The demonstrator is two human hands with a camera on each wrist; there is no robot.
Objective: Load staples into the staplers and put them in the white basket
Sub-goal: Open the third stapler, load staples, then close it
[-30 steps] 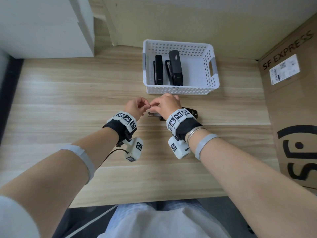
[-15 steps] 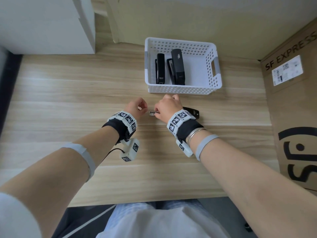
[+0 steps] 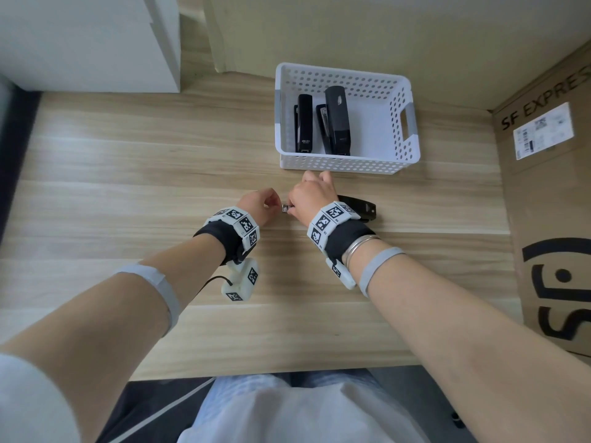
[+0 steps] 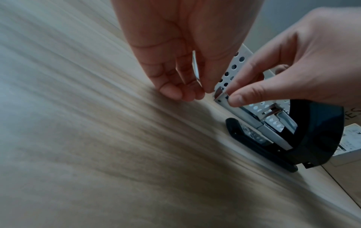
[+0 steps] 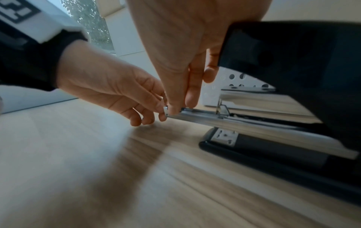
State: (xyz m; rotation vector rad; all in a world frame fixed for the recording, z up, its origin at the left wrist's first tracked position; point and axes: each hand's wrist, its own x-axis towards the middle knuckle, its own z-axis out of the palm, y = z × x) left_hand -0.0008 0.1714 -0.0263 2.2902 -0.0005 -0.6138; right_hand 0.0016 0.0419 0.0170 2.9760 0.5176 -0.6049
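- Two black staplers (image 3: 321,124) are already parked side by side in the white basket (image 3: 412,145) at the far side of the wooden desk (image 3: 128,174), so that part looks done.
- A third stapler (image 5: 273,123) is laid open on the desk just in front of the basket, lid swung up, metal staple channel exposed. Judged from that, it's the one being loaded and the last one left out in view.
- The front tip of the channel is pinched by the right hand (image 3: 311,199), thumb and index curled onto the metal, the other fingers stretched toward the basket wall.
- A thin strip of staples (image 4: 196,67) is pinched by the left hand (image 3: 260,206), fingers curled around it, right at the mouth of the channel.
- Still left, as far as can be judged: the strip gets seated, the lid gets shut, the stapler gets dropped in the basket.
- Hard to make out: whether the strip is touching the channel yet or just beside it. The fingertips are bunched together and both wrist views are smeared.
- Can't be told whether any staples are in the channel already.
- In the head view most of the open stapler is hidden behind the right wrist band.
- A cardboard box (image 3: 550,199) is cut off at the right edge.
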